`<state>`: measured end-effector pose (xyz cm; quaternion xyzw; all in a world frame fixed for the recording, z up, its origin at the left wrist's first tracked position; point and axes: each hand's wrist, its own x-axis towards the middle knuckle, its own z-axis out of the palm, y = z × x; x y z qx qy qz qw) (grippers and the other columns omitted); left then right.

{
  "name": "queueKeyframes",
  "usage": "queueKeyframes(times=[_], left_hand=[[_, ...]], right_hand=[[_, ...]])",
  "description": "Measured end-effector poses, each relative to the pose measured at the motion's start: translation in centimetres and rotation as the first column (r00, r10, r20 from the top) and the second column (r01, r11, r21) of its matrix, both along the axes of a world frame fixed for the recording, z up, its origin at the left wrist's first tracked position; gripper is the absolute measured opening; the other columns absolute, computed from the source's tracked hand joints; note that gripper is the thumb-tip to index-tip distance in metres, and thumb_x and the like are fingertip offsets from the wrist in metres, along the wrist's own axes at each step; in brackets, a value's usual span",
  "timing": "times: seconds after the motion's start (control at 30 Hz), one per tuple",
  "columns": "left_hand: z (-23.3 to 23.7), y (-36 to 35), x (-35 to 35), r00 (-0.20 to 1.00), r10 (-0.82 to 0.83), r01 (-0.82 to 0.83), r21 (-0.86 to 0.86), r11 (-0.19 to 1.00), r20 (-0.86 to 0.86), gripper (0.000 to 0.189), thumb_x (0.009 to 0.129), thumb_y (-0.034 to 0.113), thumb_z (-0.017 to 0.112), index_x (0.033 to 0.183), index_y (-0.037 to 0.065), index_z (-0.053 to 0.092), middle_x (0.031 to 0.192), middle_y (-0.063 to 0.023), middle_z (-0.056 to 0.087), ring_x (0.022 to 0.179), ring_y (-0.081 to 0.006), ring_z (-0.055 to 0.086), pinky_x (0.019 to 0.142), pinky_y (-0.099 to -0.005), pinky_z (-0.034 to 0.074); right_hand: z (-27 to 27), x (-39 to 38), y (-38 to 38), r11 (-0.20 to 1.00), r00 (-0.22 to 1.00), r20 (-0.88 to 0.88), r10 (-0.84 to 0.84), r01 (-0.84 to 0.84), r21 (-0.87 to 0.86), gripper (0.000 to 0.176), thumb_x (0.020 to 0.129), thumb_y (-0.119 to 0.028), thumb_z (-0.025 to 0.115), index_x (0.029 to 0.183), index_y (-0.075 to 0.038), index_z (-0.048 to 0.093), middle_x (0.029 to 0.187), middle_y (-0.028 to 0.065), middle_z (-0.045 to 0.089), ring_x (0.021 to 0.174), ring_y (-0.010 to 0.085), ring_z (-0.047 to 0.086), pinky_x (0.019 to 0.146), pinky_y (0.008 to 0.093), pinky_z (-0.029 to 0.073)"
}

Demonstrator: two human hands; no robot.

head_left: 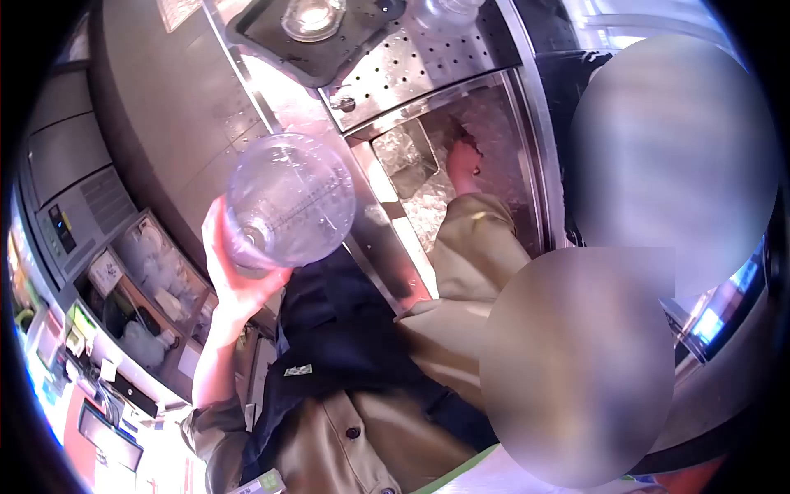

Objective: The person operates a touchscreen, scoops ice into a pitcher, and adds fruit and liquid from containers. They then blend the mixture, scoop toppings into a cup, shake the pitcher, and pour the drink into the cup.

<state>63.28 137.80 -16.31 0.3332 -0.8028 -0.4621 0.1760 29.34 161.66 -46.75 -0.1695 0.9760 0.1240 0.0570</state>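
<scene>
In my left hand (234,284) is a large clear plastic measuring jug (290,202), tilted so its wide round mouth faces me. Graduation marks run along its wall, and droplets cling inside. My fingers wrap around its lower part. To the right, my right hand (465,160) reaches down into a steel ice bin (527,156). Its fingers are closed beside a clear, box-shaped ice scoop (403,156) with ice in it; the grip on the handle is partly hidden in shadow. Loose ice (426,216) lies below the scoop.
Beyond the bin is a perforated steel drain board (403,70). A dark tray (354,49) there carries a clear container (313,16); another clear vessel (448,10) stands nearby. At left are an open drawer (160,272) with bagged items and a grey machine (66,222). Large areas at right are blurred.
</scene>
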Motion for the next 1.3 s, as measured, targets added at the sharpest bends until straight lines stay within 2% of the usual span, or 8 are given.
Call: queueKeyframes(times=[0.07, 0.3, 0.5, 0.73, 1.0, 1.1, 1.17, 1.3], left_hand=[[0.8, 0.1, -1.1, 1.000, -0.017, 0.019, -0.123, 0.992, 0.014, 0.095, 0.050, 0.020, 0.079, 0.128, 0.001, 0.029, 0.123, -0.0197, 0.040, 0.113, -0.0340, 0.041, 0.095, -0.0423, 0.034], [3.0, -1.2, -3.0, 0.975, -0.170, 0.219, -0.466, 0.858, 0.144, 0.087, 0.051, 0.010, 0.076, 0.126, 0.001, 0.033, 0.120, -0.0214, 0.042, 0.109, -0.0357, 0.044, 0.094, -0.0406, 0.036], [4.6, -1.5, -6.6, 0.897, -0.349, 0.442, -0.566, 0.696, 0.272, 0.082, 0.051, 0.018, 0.073, 0.125, 0.007, 0.039, 0.118, -0.0165, 0.045, 0.108, -0.0342, 0.044, 0.092, -0.0418, 0.036], [4.0, 0.7, -12.2, 0.753, -0.556, 0.640, -0.588, 0.496, 0.351, 0.088, 0.053, 0.016, 0.074, 0.129, 0.012, 0.031, 0.117, -0.0155, 0.043, 0.110, -0.0292, 0.042, 0.091, -0.0415, 0.035], [5.5, 3.5, -13.6, 0.702, -0.712, 0.590, -0.569, 0.572, 0.011, 0.091, 0.049, 0.013, 0.077, 0.128, 0.007, 0.034, 0.121, -0.0138, 0.043, 0.112, -0.0303, 0.042, 0.094, -0.0386, 0.036], [5.8, 3.4, -13.3, 0.665, -0.738, 0.580, -0.541, 0.609, -0.118, 0.089, 0.053, 0.019, 0.077, 0.129, 0.006, 0.032, 0.121, -0.0161, 0.042, 0.112, -0.0307, 0.041, 0.095, -0.0416, 0.032], [4.6, 3.0, -13.2, 0.657, -0.716, 0.563, -0.478, 0.674, -0.237, 0.092, 0.054, 0.021, 0.078, 0.130, 0.003, 0.029, 0.123, -0.0168, 0.040, 0.115, -0.0303, 0.040, 0.097, -0.0401, 0.032], [3.3, 2.8, -11.4, 0.774, -0.543, 0.421, -0.377, 0.825, -0.324, 0.097, 0.055, 0.017, 0.081, 0.131, 0.001, 0.023, 0.129, -0.0161, 0.035, 0.118, -0.0265, 0.037, 0.100, -0.0361, 0.030]], right_hand=[[2.6, 0.7, -3.1, 0.983, 0.955, 0.231, 0.185, -0.178, -0.055, 0.024, 0.077, -0.019, 0.046, 0.093, -0.006, 0.058, 0.082, 0.0169, 0.063, 0.076, 0.0315, 0.063, 0.064, 0.0417, 0.050], [8.4, 0.5, 3.1, 0.753, 0.920, 0.389, 0.039, 0.229, -0.617, 0.024, 0.080, -0.020, 0.047, 0.084, 0.000, 0.059, 0.081, 0.0233, 0.059, 0.080, 0.0409, 0.057, 0.067, 0.0440, 0.045], [15.5, 0.7, 10.1, 0.723, 0.891, 0.454, -0.001, 0.314, -0.615, 0.026, 0.083, -0.022, 0.045, 0.087, 0.001, 0.056, 0.081, 0.0253, 0.056, 0.080, 0.0431, 0.053, 0.066, 0.0468, 0.042], [32.5, 3.5, 11.5, 0.853, 0.983, 0.162, 0.088, 0.010, -0.522, 0.026, 0.085, -0.027, 0.045, 0.083, -0.003, 0.053, 0.071, 0.0210, 0.056, 0.071, 0.0390, 0.055, 0.061, 0.0460, 0.041], [44.7, 8.2, 8.8, 0.895, 0.981, -0.116, 0.156, -0.190, -0.404, 0.022, 0.084, -0.023, 0.045, 0.076, -0.003, 0.053, 0.065, 0.0176, 0.058, 0.067, 0.0385, 0.055, 0.058, 0.0441, 0.042], [41.5, 7.6, 12.3, 0.700, 0.987, -0.020, 0.161, -0.129, -0.702, 0.021, 0.084, -0.020, 0.049, 0.076, 0.000, 0.051, 0.062, 0.0173, 0.055, 0.059, 0.0319, 0.056, 0.054, 0.0392, 0.040], [37.4, 7.5, 13.5, 0.418, 0.974, 0.131, 0.183, 0.043, -0.908, 0.020, 0.085, -0.017, 0.051, 0.083, 0.002, 0.055, 0.062, 0.0096, 0.051, 0.063, 0.0069, 0.045, 0.055, 0.0281, 0.038], [30.7, 8.1, 11.5, 0.122, 0.917, 0.373, 0.140, 0.358, -0.926, 0.024, 0.084, -0.020, 0.052, 0.091, 0.002, 0.059, 0.076, 0.0063, 0.061, 0.074, 0.0088, 0.051, 0.068, 0.0228, 0.040]])
